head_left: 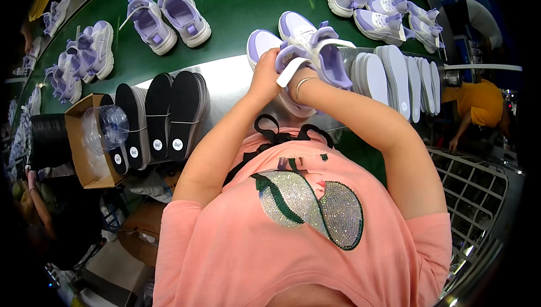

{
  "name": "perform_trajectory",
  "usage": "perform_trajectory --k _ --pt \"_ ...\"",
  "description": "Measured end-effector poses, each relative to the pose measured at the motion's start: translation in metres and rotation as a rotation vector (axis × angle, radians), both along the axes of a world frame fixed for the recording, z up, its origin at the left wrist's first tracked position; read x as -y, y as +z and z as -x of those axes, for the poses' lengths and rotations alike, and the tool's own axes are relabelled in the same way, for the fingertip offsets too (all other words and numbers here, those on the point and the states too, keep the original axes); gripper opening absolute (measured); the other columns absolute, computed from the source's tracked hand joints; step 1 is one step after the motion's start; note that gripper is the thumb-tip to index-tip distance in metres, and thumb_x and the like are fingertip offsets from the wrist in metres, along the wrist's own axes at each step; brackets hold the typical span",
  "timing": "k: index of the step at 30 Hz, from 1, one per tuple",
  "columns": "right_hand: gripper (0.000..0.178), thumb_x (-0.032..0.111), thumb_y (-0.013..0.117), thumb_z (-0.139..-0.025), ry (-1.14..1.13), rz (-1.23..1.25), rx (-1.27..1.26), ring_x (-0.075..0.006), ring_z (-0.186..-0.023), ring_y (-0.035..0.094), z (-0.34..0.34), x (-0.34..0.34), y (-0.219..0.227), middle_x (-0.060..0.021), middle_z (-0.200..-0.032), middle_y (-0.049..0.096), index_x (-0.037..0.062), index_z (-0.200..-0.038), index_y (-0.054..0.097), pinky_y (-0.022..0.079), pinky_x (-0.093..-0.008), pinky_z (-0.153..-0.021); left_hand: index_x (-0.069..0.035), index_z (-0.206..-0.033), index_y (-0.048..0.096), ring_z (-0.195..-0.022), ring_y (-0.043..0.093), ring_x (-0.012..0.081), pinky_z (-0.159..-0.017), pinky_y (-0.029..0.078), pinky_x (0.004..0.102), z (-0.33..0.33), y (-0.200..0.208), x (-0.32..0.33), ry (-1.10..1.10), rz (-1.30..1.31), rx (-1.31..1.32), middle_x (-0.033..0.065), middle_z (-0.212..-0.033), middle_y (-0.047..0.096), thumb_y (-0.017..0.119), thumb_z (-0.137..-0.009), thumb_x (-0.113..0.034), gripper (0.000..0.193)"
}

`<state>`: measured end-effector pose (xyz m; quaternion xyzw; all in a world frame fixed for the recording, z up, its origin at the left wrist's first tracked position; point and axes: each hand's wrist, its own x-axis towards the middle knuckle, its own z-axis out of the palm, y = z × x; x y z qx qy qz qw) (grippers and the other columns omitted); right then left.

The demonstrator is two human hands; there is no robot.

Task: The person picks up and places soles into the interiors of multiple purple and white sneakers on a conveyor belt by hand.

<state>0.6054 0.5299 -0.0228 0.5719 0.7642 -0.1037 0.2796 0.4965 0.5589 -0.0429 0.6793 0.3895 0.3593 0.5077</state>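
A white and lavender sneaker point(261, 43) sits at the near edge of the green work surface, toe pointing away. My left hand point(265, 77) grips it by the side near the opening, fingers closed. Into its opening reaches my right hand point(302, 77), a bracelet round the wrist; the fingers are hidden inside the shoe, so their state does not show. A loose white strap point(293, 72) stands up over the opening. Close against it on the right lies a matching sneaker point(297, 27), with its own white strap lifted and its lavender lining showing.
Stacks of black insoles point(186, 110) stand at the left, beside a cardboard box point(84, 160) with clear plastic inside. White insole stacks point(393, 79) line the right. More sneakers point(186, 17) rest farther back. A metal rack point(468, 186) and a person in orange point(482, 104) are at the right.
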Motion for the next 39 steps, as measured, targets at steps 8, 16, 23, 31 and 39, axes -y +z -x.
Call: perform_trajectory --k 8,16,23,31,39 --pt "0.033 0.02 0.053 -0.07 0.026 0.427 -0.006 -0.0288 -0.088 0.059 0.011 0.004 0.075 -0.017 -0.09 0.061 0.0024 -0.098 0.057 0.042 -0.0347 -0.082 0.001 -0.106 0.049 -0.096 0.05 0.0346 -0.083 0.04 0.0365 0.001 0.01 0.001 -0.039 0.033 -0.017 0.0209 -0.103 0.052 0.064 -0.072 -0.025 0.046" --pt "0.034 0.028 0.051 -0.073 -0.119 0.455 -0.156 -0.0318 -0.078 0.06 -0.012 0.031 0.053 -0.0184 -0.083 0.061 0.0024 -0.094 0.057 0.046 -0.0396 -0.068 -0.001 -0.108 0.047 -0.091 0.054 0.0336 -0.08 0.043 0.036 -0.007 -0.003 0.0 -0.03 -0.123 -0.038 0.0181 -0.097 0.055 0.059 -0.061 -0.002 0.048" --pt "0.029 0.026 0.052 -0.077 -0.151 -0.259 -0.848 -0.0293 -0.09 0.055 -0.054 0.058 0.092 -0.0128 -0.092 0.06 0.0081 -0.1 0.058 0.036 -0.0396 -0.088 0.0 -0.114 0.044 -0.099 0.054 0.0268 -0.085 0.041 0.0327 0.042 0.01 -0.016 -0.064 0.064 -0.012 0.016 -0.105 0.055 0.055 -0.063 0.002 0.052" --pt "0.034 0.025 0.065 -0.069 -0.832 -0.763 -0.007 -0.0311 -0.088 0.053 -0.253 0.127 0.079 -0.0157 -0.093 0.056 0.0044 -0.093 0.053 0.042 -0.0386 -0.079 -0.006 -0.111 0.05 -0.093 0.05 0.0139 -0.082 0.04 0.0254 0.03 0.102 -0.04 0.267 -0.159 0.328 0.005 -0.101 0.053 0.059 -0.072 -0.002 0.04" --pt "0.037 0.033 0.068 -0.066 -1.087 -0.663 -0.017 -0.0311 -0.075 0.055 -0.255 0.139 0.089 -0.0129 -0.076 0.057 0.0045 -0.082 0.051 0.043 -0.0389 -0.071 -0.006 -0.115 0.042 -0.097 0.049 0.0336 -0.082 0.041 0.0385 -0.096 0.047 -0.028 0.027 -0.408 -0.274 0.0185 -0.109 0.049 0.065 -0.067 -0.02 0.055"
